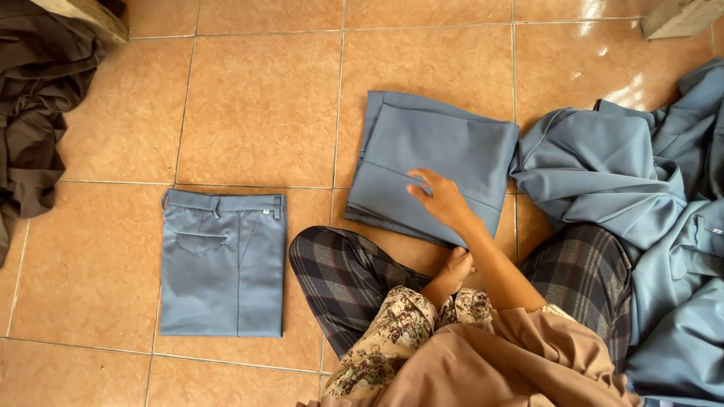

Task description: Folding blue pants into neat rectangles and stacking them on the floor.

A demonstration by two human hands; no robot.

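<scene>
Flat and spread, the right hand [441, 197] pressed its fingers on the folded blue-grey trousers [434, 162], its grip apart and clamped on nothing. Those trousers lay on the tiled floor [260, 105], just ahead of the person's crossed legs in checked cloth. The left hand [455, 270] rested low by the knee, fingers curled; whether its grip was closed I cannot tell. A second folded pair [222, 264] lay well to the left, a loose heap of blue-grey garments [641, 188] to the right, brown cloth [38, 105] far left
</scene>
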